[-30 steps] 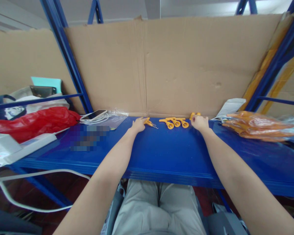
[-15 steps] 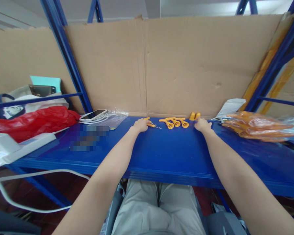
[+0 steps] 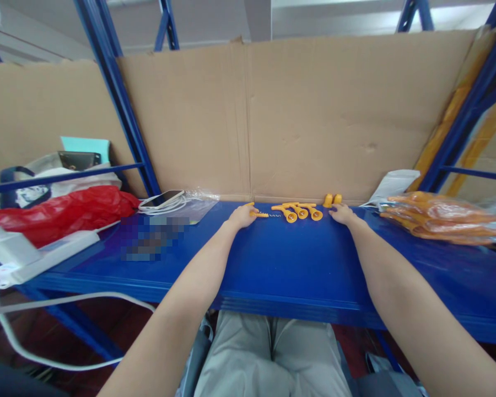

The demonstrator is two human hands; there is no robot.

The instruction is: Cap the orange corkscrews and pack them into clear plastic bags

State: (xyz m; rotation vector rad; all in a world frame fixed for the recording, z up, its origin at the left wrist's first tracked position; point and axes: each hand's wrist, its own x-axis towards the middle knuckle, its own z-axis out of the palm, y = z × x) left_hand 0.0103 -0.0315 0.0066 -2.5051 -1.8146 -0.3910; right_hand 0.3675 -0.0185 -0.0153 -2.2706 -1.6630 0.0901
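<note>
My left hand [image 3: 242, 216] rests at the back of the blue table, its fingers closed about small orange plastic pieces. An orange ribbed plug [image 3: 262, 215] pokes out past the fingertips, pointing right. Beside its tip lie thin silvery screws [image 3: 275, 214]. Several orange funnel-headed pieces with stems [image 3: 290, 216] lie in a row between my hands. My right hand [image 3: 342, 214] is at the row's right end with fingers apart, just in front of two upright orange caps [image 3: 328, 200]. Whether its fingertips touch the nearer cap is hard to see.
A cardboard sheet [image 3: 314, 121] walls the back. On the left are a phone with a white cable [image 3: 165, 203], a red plastic bag [image 3: 66, 212] and a white power strip [image 3: 55, 256]. Orange items in clear wrapping [image 3: 442, 218] lie at the right, near a blue post [image 3: 458, 110].
The view has shifted slightly, so everything sits a little lower. The ribbed plug by my left hand now lies more level. My right fingers appear slightly farther from the caps.
</note>
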